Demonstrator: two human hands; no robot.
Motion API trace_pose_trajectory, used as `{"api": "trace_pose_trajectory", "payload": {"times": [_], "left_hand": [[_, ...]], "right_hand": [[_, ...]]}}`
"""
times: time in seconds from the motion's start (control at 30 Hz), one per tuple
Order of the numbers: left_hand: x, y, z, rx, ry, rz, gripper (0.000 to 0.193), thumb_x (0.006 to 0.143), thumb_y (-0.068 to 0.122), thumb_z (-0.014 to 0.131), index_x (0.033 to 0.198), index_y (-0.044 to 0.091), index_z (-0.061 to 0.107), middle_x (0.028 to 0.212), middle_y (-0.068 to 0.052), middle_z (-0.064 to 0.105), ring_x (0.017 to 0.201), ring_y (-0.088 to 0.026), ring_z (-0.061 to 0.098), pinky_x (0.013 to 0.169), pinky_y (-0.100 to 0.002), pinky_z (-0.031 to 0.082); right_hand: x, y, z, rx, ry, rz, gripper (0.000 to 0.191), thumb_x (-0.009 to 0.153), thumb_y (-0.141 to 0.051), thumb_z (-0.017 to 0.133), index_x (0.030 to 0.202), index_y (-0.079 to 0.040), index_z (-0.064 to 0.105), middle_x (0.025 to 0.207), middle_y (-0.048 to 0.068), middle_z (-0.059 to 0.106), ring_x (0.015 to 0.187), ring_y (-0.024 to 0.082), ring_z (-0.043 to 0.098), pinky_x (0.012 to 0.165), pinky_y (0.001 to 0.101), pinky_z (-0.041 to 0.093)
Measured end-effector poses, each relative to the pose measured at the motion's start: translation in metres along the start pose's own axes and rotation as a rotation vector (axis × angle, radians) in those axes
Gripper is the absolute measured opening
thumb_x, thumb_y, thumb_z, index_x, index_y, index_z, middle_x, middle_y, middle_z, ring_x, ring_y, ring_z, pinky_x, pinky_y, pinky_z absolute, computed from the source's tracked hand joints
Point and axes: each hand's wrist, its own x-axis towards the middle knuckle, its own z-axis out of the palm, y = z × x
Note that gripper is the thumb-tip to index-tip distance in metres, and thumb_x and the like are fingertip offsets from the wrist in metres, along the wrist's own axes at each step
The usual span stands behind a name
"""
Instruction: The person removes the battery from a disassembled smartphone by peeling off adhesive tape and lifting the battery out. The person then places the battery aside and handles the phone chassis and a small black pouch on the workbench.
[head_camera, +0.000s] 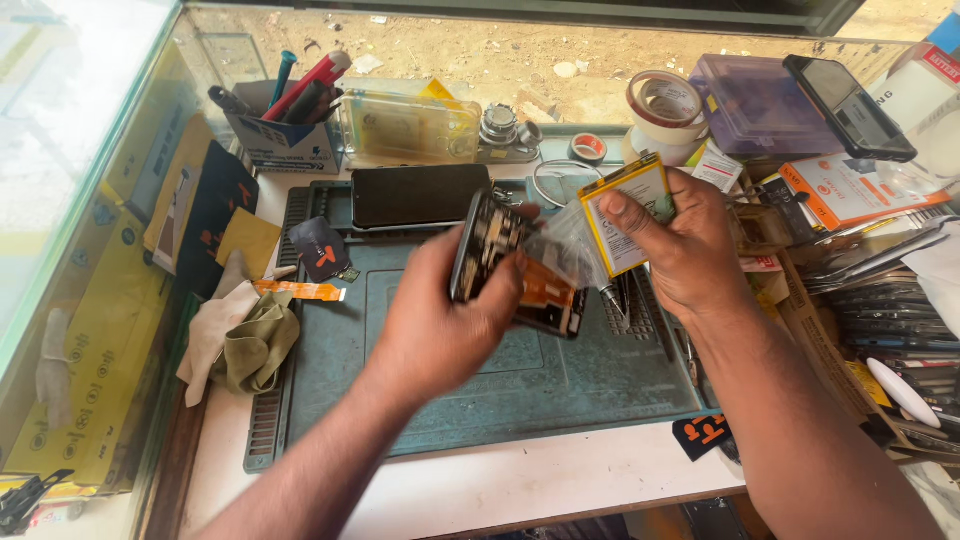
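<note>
The left hand (440, 320) is clamped round an opened phone body (510, 265), held on edge above the middle of the green work mat (520, 390), its bare insides turned toward the right hand. The right hand (690, 245) pinches a flat battery (630, 212) by its lower end, thumb on the pale label face, lifted just above and beside the phone.

The risk I see is in the thin orange flex strip (548, 285) and the clear film that hang between the two parts: if the hands draw apart while anything is attached there, the strip could crease or tear. The battery is gripped only at one end, so it could bend or slip onto the mat. The phone is held tilted (almost upright), and loose small parts might drop out of it toward the near edge of the desk (520, 485).

The phone shows dark circuitry and metal shields along its open face, with an orange patch low down. The battery is a thin rectangle, white-faced with a yellow border and small print too fine to tell. Behind it, at the far edge of the mat, lies a dark phone (418, 195) face up, and a crumpled cloth (250, 340) sits off the mat's left edge
</note>
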Motion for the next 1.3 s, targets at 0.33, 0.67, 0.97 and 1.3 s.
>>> {"api": "trace_pose_trajectory", "payload": {"times": [0.33, 0.67, 0.97, 1.3], "left_hand": [[-0.058, -0.005, 0.041, -0.272, 0.214, -0.169, 0.035, 0.098, 0.016, 0.063, 0.131, 0.007, 0.065, 0.098, -0.002, 0.073, 0.082, -0.005, 0.069, 0.068, -0.022, 0.062], [-0.123, -0.01, 0.02, -0.436, 0.552, -0.284, 0.041, 0.101, 0.018, 0.054, 0.136, -0.001, 0.061, 0.135, -0.017, 0.069, 0.118, -0.023, 0.068, 0.099, -0.038, 0.057], [-0.129, 0.002, 0.026, -0.417, 0.52, -0.206, 0.046, 0.1, 0.019, 0.056, 0.141, -0.002, 0.056, 0.139, -0.02, 0.067, 0.126, -0.024, 0.066, 0.106, -0.039, 0.055], [-0.139, -0.009, 0.024, -0.32, 0.474, -0.231, 0.049, 0.1, 0.023, 0.058, 0.142, 0.0, 0.056, 0.14, -0.021, 0.067, 0.127, -0.024, 0.066, 0.108, -0.038, 0.053]], "right_hand": [[-0.017, 0.011, -0.038, 0.0, -0.1, -0.045, 0.018, 0.096, -0.011, 0.077, 0.112, -0.005, 0.073, 0.108, 0.006, 0.077, 0.101, 0.012, 0.07, 0.095, 0.0313, 0.058], [-0.013, -0.031, -0.086, 0.065, -0.052, -0.181, 0.022, 0.108, -0.024, 0.081, 0.107, -0.007, 0.068, 0.101, 0.001, 0.069, 0.088, 0.008, 0.064, 0.082, 0.0268, 0.053], [-0.045, -0.025, -0.007, -0.931, -1.019, 0.159, 0.036, 0.081, -0.045, 0.081, 0.096, -0.012, 0.08, 0.085, 0.006, 0.078, 0.078, 0.019, 0.073, 0.067, 0.0362, 0.056], [-0.046, -0.022, 0.005, -1.095, -0.986, 0.222, 0.063, 0.065, -0.043, 0.088, 0.117, -0.013, 0.072, 0.096, 0.01, 0.08, 0.09, 0.025, 0.077, 0.078, 0.0398, 0.058]]}}
